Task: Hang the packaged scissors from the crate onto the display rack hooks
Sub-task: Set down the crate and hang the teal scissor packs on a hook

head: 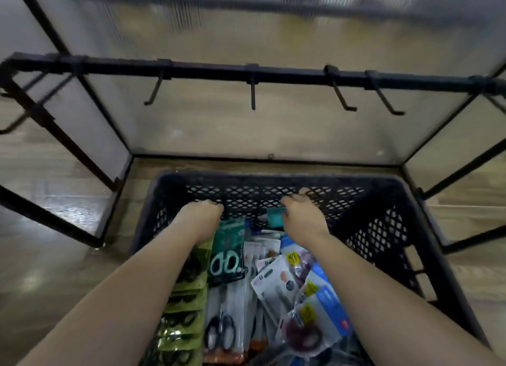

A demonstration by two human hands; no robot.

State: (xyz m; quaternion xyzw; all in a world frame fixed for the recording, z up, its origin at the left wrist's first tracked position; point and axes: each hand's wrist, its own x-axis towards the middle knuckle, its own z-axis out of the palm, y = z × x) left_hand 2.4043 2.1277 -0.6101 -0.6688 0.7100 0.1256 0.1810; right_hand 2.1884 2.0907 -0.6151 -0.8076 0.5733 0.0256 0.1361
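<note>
A black mesh crate [383, 223] stands on the floor below me, filled with several packaged scissors [227, 253] in green, white and blue cards. Both my arms reach down into it. My left hand [201, 218] is at the far left of the crate, its fingers curled down beside a dark green scissors pack. My right hand [301, 215] is at the far middle, fingers bent over a teal package [275, 217] by the far wall; whether either hand grips anything is not visible. The display rack bar [273, 75] carries bare black hooks [253, 92] above the crate.
The rack has black metal legs [54, 130] and frosted panels on the left, right and back. Its lower frame edge [268, 157] runs just behind the crate. A second bar [246, 1], blurred, sits higher up. Wooden floor [41, 270] surrounds the crate.
</note>
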